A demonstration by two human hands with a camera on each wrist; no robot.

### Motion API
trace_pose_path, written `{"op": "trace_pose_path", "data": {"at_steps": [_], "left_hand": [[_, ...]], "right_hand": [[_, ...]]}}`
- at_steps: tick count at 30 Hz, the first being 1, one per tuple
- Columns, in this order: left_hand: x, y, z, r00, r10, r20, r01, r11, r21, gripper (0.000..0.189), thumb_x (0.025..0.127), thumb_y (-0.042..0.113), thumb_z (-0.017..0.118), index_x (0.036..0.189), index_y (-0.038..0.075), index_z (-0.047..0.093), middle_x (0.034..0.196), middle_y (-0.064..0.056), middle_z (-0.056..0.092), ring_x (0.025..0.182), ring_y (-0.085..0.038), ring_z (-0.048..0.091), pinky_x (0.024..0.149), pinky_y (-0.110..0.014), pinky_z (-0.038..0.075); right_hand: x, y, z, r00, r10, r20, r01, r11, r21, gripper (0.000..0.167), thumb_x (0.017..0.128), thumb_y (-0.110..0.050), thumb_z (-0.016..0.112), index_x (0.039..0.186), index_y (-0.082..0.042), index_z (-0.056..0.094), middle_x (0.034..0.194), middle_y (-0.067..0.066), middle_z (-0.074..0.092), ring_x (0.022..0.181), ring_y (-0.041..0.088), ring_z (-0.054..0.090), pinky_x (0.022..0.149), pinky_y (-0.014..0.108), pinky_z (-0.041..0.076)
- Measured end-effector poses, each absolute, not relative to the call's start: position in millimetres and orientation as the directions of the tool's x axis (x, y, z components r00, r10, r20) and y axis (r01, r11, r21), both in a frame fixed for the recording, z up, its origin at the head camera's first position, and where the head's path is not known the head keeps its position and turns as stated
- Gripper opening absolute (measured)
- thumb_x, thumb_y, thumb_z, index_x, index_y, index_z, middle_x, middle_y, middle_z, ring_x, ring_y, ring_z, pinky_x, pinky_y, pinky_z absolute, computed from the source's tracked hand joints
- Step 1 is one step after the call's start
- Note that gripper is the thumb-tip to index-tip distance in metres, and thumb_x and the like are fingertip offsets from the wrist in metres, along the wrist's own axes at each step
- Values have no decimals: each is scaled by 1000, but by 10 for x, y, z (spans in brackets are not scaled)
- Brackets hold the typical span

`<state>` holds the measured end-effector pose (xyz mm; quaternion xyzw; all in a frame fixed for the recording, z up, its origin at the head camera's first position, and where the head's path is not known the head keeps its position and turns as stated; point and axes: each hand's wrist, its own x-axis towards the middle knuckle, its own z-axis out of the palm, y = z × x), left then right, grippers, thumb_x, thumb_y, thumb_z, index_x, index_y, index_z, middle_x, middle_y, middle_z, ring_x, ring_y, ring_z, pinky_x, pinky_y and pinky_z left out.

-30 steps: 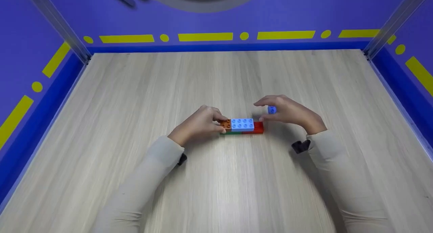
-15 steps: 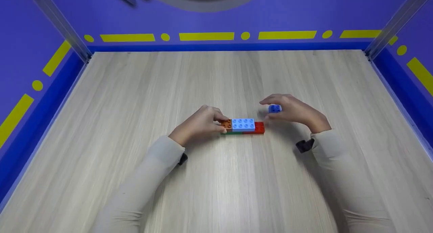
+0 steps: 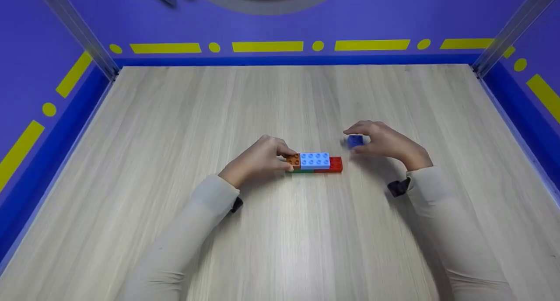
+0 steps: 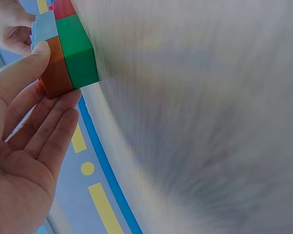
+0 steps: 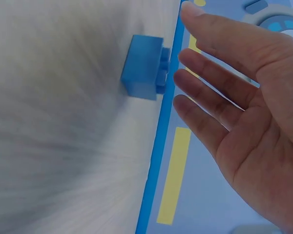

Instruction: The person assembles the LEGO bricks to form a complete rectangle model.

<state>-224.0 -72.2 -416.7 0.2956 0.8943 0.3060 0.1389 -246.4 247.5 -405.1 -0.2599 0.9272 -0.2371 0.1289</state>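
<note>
My left hand (image 3: 258,159) pinches the orange-brown brick (image 3: 294,160) at the left end of a small brick build, thumb and fingers on opposite sides. A light blue brick (image 3: 314,160) sits beside it on the top layer. Below them lie a green brick (image 4: 77,51) and a red brick (image 3: 336,164), whose studs stick out at the right end. My right hand (image 3: 385,143) hovers with fingers spread around a small blue brick (image 3: 355,141). In the right wrist view this blue brick (image 5: 144,67) stands on the table, apart from the fingers.
The pale wood table (image 3: 280,104) carries the bricks. Blue-purple walls with yellow marks (image 3: 267,47) border it at the back and both sides. A black wrist camera (image 3: 398,187) hangs under the right cuff.
My right hand has drawn back to the right, away from the build, and more of the small blue brick shows. My left hand has kept its pinch on the orange-brown brick.
</note>
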Motion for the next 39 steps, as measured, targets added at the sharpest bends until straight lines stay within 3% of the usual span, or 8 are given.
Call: {"op": "trace_pose_path", "data": {"at_steps": [16,39], "left_hand": [[-2253,-726,-4160,-793,602,-93,414,644,643,39,79,16,79,116,9,70,109,-4,71,97,-14,62,85,-28,48],[-2245,-732,-4176,-786,617,-49,434,606,667,39,77,16,81,114,8,71,103,-5,72,94,-18,64,81,-27,48]], "right_hand": [[-2496,2549,-4174,-875,-450,-178,-304,797,-522,51,85,-11,72,133,-2,56,134,18,53,120,34,52,103,53,41],[-2497,2568,-4274,-888,-442,-130,-297,765,-572,42,86,-4,67,127,-1,61,125,17,59,111,31,56,97,50,46]]}}
